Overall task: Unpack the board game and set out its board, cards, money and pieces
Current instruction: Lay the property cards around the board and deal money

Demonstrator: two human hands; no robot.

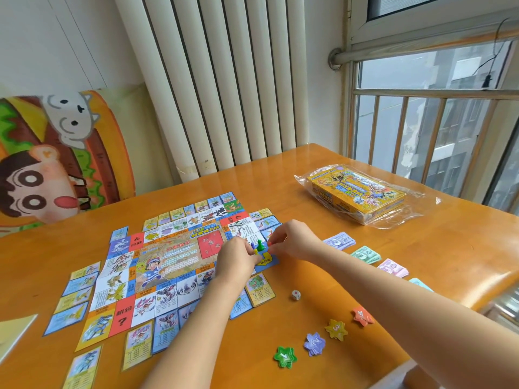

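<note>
- Pinching red pawn [269, 243] with right hand [292, 240]; reaching yellow pawn [255, 251] with left hand [238, 256], cannot tell whether clamped.
- Crowding both at board's [168, 265] 3 o'clock corner.
- Risking toppled green pawn [261, 245] from finger nudge.

This was plainly a room in someone's flat, high up. A tall white radiator [224, 80] stood against the wall at twelve o'clock, and a cartoon-printed play mat [56, 153] leaned at ten. At two, a window [407, 71] behind a metal guard rail [435, 94] looked onto high-rise blocks [463, 68]. A varnished wooden table [269, 181] carried a children's game board [168, 256].
</note>
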